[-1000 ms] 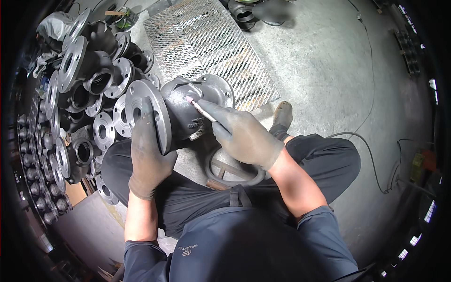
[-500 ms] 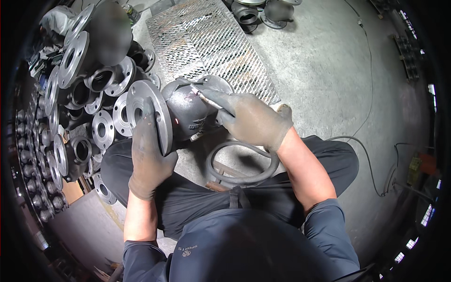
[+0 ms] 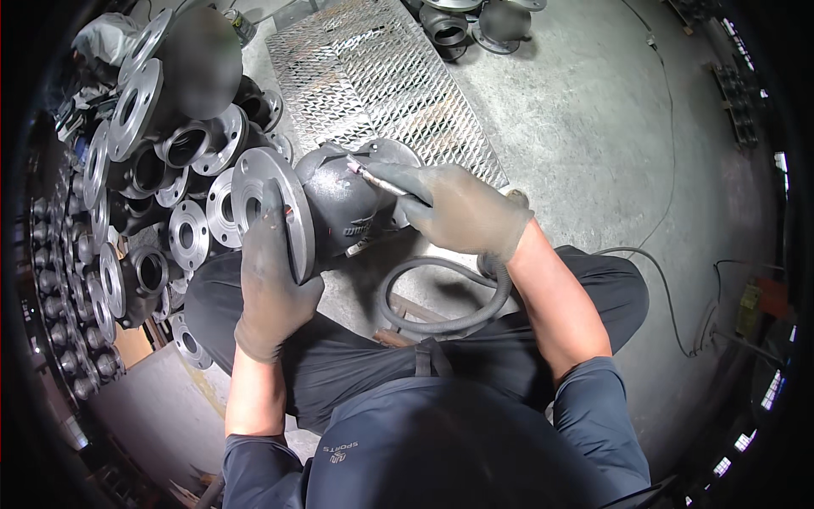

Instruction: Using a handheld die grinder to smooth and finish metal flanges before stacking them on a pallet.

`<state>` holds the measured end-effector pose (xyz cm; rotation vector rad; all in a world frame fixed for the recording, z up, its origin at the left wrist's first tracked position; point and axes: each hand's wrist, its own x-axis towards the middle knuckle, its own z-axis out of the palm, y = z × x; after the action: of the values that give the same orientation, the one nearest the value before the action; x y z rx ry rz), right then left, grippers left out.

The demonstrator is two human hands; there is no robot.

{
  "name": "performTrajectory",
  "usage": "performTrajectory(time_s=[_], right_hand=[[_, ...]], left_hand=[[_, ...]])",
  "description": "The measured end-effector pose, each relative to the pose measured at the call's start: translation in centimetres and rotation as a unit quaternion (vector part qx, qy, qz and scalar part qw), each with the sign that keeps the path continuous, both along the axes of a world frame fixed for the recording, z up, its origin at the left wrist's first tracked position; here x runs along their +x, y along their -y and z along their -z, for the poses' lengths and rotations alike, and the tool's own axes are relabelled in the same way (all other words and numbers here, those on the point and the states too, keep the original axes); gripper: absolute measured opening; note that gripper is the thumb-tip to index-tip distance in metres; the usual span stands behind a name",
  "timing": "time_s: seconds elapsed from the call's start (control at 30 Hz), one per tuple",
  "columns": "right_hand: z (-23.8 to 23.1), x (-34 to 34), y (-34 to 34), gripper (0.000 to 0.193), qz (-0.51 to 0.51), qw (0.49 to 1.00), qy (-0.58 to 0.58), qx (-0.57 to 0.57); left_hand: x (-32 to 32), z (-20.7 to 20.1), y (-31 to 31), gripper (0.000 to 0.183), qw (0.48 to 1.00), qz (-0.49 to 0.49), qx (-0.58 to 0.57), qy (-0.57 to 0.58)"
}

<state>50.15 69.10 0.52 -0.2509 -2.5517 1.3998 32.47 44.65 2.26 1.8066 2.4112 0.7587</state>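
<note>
A grey cast valve body (image 3: 335, 191) with round flanges lies on its side in front of me. My left hand (image 3: 275, 280), in a worn grey-brown glove, is closed on its near-left flange (image 3: 297, 222), fingers across the flange face and thumb by the rim. In my gloved right hand (image 3: 471, 208) is a slim die grinder (image 3: 383, 182), held like a pen. Its small pinkish grinding tip (image 3: 354, 165) is at the top of the rounded body; whether it touches cannot be made out. A thick grey hose (image 3: 445, 325) loops below my right hand.
Several flanged castings (image 3: 188, 233) are piled close on my left. A diamond-patterned metal plate (image 3: 373, 76) lies ahead, with more castings (image 3: 445, 32) past its far right corner. Thin cables (image 3: 670, 136) run over the concrete floor at right.
The grinder's tip has shifted slightly on the casting, and my right hand has moved a little to the right. My left hand keeps its grip on the flange.
</note>
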Motion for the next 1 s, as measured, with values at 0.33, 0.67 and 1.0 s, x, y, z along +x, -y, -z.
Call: performTrajectory(time_s=[0.33,0.67,1.0], right_hand=[[0.1,1.9,0.4,0.059,0.006,0.999,0.026,-0.036],[-0.4,5.0,1.8,0.061,0.076,0.995,0.017,-0.069],[0.5,11.9,2.7,0.058,0.234,0.949,0.115,-0.180]], left_hand=[[0.2,-1.0,0.7,0.119,0.998,0.042,-0.053,0.005],[1.6,-0.1,2.5,0.119,0.996,0.079,-0.030,-0.025],[-0.2,-3.1,-1.3,0.115,0.995,0.005,-0.076,0.071]])
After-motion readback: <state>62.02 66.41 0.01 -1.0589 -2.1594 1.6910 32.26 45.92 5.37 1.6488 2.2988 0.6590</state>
